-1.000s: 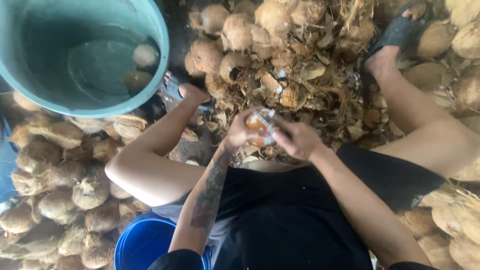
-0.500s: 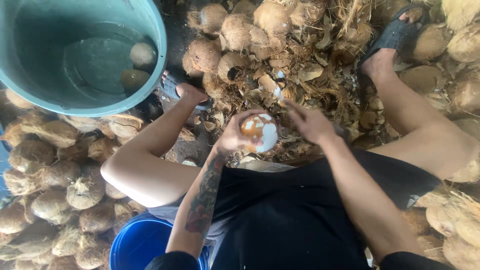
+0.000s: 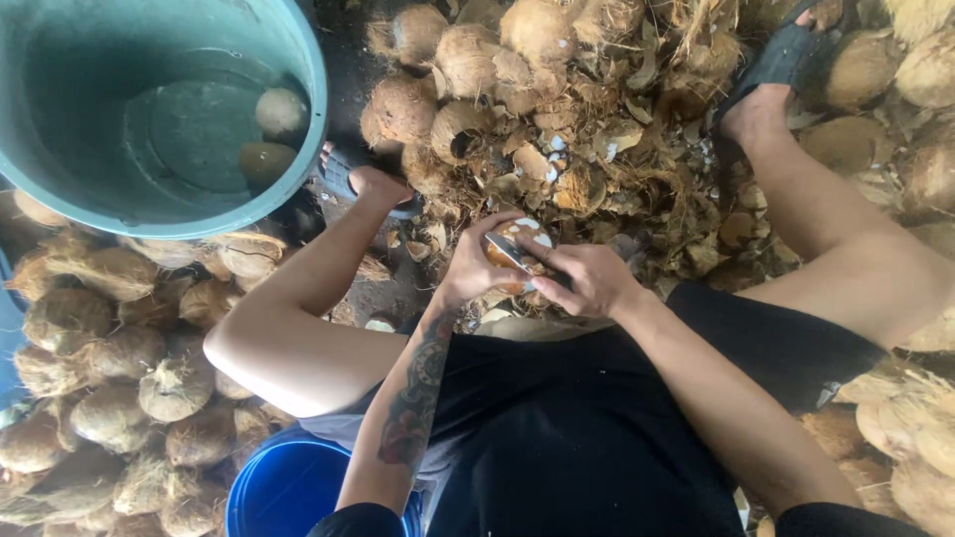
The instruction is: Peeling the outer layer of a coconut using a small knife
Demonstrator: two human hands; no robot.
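Your left hand [image 3: 468, 267] wraps around a half-peeled coconut [image 3: 517, 242], held above your lap. Your right hand [image 3: 587, 281] grips a knife [image 3: 509, 252], blade laid across the coconut. Beyond the coconut lies a heap of husks [image 3: 597, 129]; left of it stands a teal tub [image 3: 159, 109] with two peeled coconuts inside.

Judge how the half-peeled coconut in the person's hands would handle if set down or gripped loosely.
The coconut looks round, so it would probably roll. Its bared white patches may be slick, which could be why the left hand wraps it closely. It seems rigid: the knife in the right hand rests against it with no visible dent.
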